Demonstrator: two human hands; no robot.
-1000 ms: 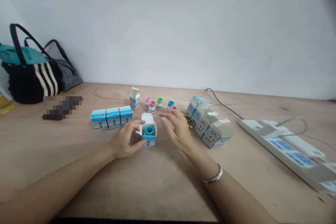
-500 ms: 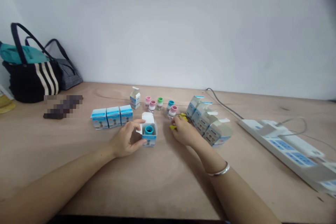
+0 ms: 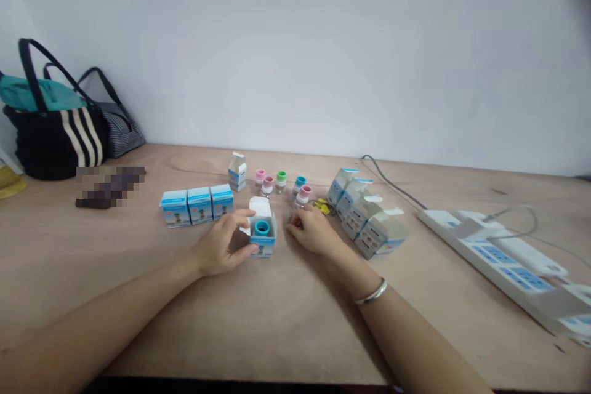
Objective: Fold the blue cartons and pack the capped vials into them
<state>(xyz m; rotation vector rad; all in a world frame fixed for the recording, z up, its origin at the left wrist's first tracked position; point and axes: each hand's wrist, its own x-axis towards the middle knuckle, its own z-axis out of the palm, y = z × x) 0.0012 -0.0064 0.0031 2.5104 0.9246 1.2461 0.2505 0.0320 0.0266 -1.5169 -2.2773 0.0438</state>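
My left hand [image 3: 224, 245] grips the left side of a small blue and white carton [image 3: 263, 250], thumb at the front and fingers by the raised flaps. Inside the open carton stands a small jar with a teal rim [image 3: 261, 228]. Just right of it, my right hand [image 3: 314, 233] is low over the table with its fingers pinched together. What they hold is mostly hidden. Beyond the fingers stand a pink-capped jar [image 3: 303, 196] and a blue-capped jar [image 3: 300, 184]. Several small yellow pieces [image 3: 322, 205] lie behind the right hand.
Closed cartons [image 3: 201, 205] line up on the left, and an open carton [image 3: 237, 173] stands behind them. Pink-capped [image 3: 267, 186] and green-capped jars [image 3: 281, 181] are at centre. Open cartons [image 3: 369, 228] lean rightward. Further out are a power strip [image 3: 498, 265] and bags [image 3: 55, 135].
My right hand has drawn away from the yellow pieces, leftward toward the carton, its fingers pinched. The left hand and its carton have stayed in place.
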